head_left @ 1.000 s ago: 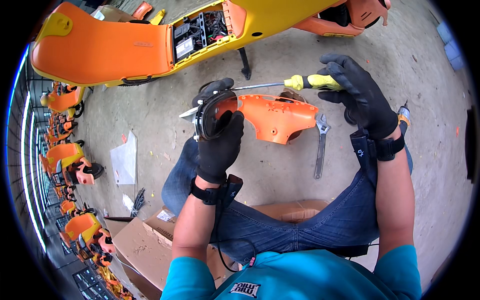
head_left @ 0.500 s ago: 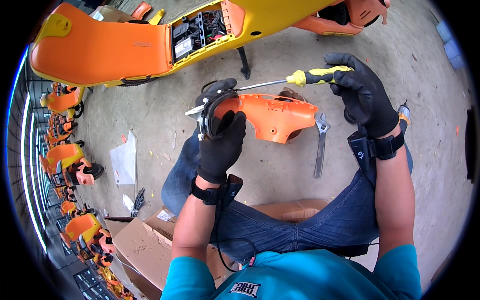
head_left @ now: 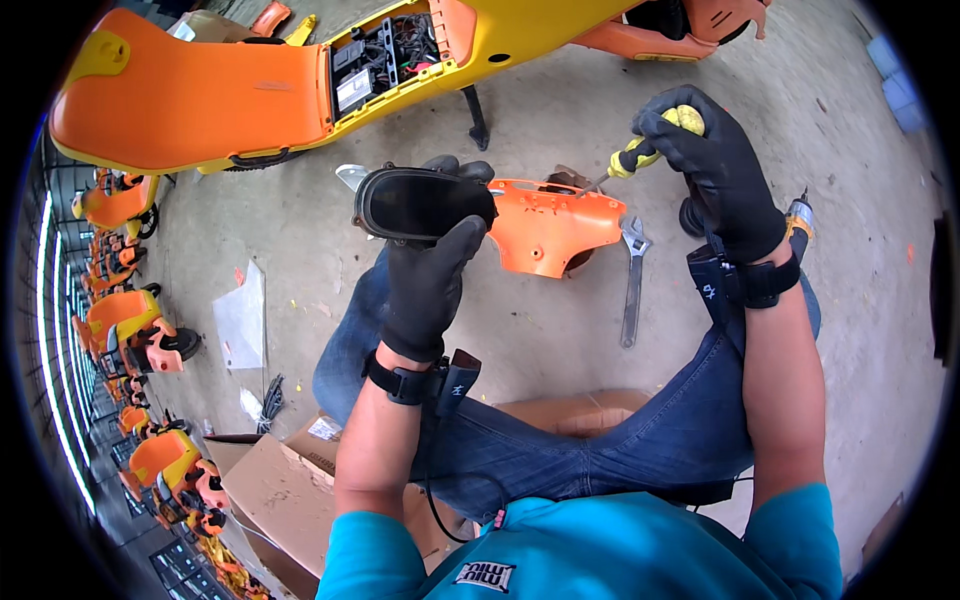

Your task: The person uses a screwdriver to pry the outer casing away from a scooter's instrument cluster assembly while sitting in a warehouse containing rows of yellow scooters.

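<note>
Head view: the work on the orange headlight housing [head_left: 550,225] looks mid-way. The part is off the scooter and held up over the concrete floor [head_left: 520,330], and the screwdriver [head_left: 650,145] has its tip at the housing's upper edge, so I judge a screw there is being worked and the dark lens [head_left: 420,203] is not yet parted from the orange shell. The left hand [head_left: 430,280], gloved in black, reaches up from the lap and clamps its fingers around the lens end. The right hand [head_left: 715,170], also gloved, is clenched over the yellow handle, wrist bent, shaft angled down-left. An adjustable wrench [head_left: 632,280] lies on the floor just beside the housing, and the opened yellow-orange scooter [head_left: 250,95] stands beyond.
</note>
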`<state>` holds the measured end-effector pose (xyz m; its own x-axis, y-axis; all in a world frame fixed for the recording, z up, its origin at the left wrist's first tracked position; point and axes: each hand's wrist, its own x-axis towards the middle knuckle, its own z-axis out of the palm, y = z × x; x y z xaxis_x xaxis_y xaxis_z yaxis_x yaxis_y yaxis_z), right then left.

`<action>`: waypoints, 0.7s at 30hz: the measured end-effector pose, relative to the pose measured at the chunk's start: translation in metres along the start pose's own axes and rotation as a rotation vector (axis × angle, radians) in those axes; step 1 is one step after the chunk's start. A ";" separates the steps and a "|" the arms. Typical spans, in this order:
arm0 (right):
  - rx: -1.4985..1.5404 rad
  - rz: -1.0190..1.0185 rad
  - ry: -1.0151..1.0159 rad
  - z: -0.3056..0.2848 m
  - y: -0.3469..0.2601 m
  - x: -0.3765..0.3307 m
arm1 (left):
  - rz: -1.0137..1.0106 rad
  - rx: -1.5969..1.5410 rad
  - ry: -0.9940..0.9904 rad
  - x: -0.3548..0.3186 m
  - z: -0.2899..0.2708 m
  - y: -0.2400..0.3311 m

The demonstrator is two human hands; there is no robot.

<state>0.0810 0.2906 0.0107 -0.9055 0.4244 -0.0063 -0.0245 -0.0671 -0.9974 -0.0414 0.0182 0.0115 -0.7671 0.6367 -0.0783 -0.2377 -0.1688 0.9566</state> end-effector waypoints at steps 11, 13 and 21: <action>-0.089 -0.074 -0.184 0.080 0.030 0.002 | 0.081 0.133 -0.157 0.000 0.010 -0.009; -0.148 -0.101 -0.202 0.080 0.029 0.002 | 0.100 0.127 -0.164 0.000 0.007 -0.013; -0.415 -0.497 -0.342 0.068 0.042 0.011 | -0.087 0.301 -0.120 -0.006 0.011 -0.001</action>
<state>0.0414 0.2308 -0.0262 -0.9125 0.0050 0.4090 -0.3659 0.4368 -0.8217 -0.0294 0.0231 0.0140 -0.6720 0.7257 -0.1472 -0.0990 0.1090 0.9891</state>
